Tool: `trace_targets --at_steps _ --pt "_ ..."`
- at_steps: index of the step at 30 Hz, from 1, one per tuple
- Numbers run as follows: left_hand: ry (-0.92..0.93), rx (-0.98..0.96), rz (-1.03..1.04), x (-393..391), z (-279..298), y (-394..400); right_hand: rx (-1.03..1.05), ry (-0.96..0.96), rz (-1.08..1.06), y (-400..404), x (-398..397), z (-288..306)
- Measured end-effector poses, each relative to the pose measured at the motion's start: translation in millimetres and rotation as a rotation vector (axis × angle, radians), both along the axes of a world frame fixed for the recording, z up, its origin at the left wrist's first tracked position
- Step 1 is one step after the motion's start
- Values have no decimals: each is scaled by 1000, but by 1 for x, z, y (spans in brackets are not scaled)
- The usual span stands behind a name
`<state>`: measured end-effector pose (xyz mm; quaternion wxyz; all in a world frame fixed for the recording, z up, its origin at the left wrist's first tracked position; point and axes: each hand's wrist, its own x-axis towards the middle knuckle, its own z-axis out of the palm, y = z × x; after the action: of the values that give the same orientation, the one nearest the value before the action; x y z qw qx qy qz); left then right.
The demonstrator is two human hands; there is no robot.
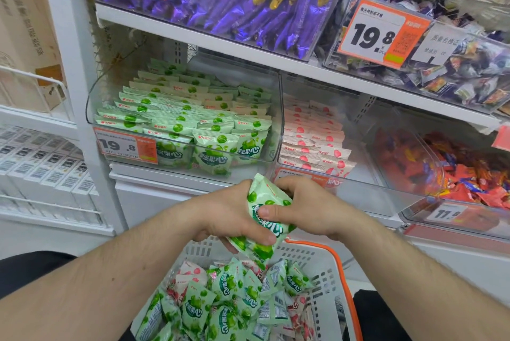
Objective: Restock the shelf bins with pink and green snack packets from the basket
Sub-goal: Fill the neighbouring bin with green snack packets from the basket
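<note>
Nearest us, at 6 o'clock, sits the basket (325, 280), white with an orange handle, holding a loose heap of green and pink snack packets (229, 299). Just above it we hold a small stack of green packets (266, 219) between both hands. Our left hand (229, 211) curls round the stack from the 9 o'clock side; our right hand (300, 208) has its thumb pressed across the front and fingers wrapped behind. Both grips are closed on that stack, with no slack showing.

We judge the risk to be slippage: the wrappers look glossy, and a packet could slide from the bundle on the lift and fall beside the basket. Misfiling is the second risk, since the bins stand side by side.

Beyond, at 11 o'clock, the green bin (110, 108) is well filled. At 1 o'clock the pink bin (356, 169) holds rows on its left side only. White shelving carries both, with purple-wrapped stock (248, 3) above at 12 o'clock.
</note>
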<state>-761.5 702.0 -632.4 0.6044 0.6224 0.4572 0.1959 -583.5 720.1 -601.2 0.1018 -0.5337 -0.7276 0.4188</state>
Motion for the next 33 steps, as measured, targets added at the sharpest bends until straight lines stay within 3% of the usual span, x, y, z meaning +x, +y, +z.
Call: trace_targets --at_steps 3,6,11,14,22,24,26,27,29,31,33 --pt "85 184 -28 1 2 0 -41 -106 74 0 -1 2" --pt "321 367 -41 1 4 0 10 -225 171 -1 -3 10" --pt "575 693 -53 -2 16 -2 84 -63 124 4 -4 5" --pt "609 822 -54 -1 23 -3 104 15 112 7 -1 6" --pt "383 887 30 -11 39 14 69 246 9 9 -6 35" --pt "181 734 60 -21 45 23 122 214 -10 9 -10 45" --pt "-37 703 234 -36 46 40 262 37 -19 10 -11 59" --pt "-9 777 370 -44 43 51 364 -96 -38 12 -10 67" --pt "347 911 550 -59 32 76 549 -337 -45 15 -12 86" --pt "753 886 480 -62 21 90 634 -525 -12 19 -20 100" --pt "920 801 359 -56 12 97 692 -705 39 28 -34 106"
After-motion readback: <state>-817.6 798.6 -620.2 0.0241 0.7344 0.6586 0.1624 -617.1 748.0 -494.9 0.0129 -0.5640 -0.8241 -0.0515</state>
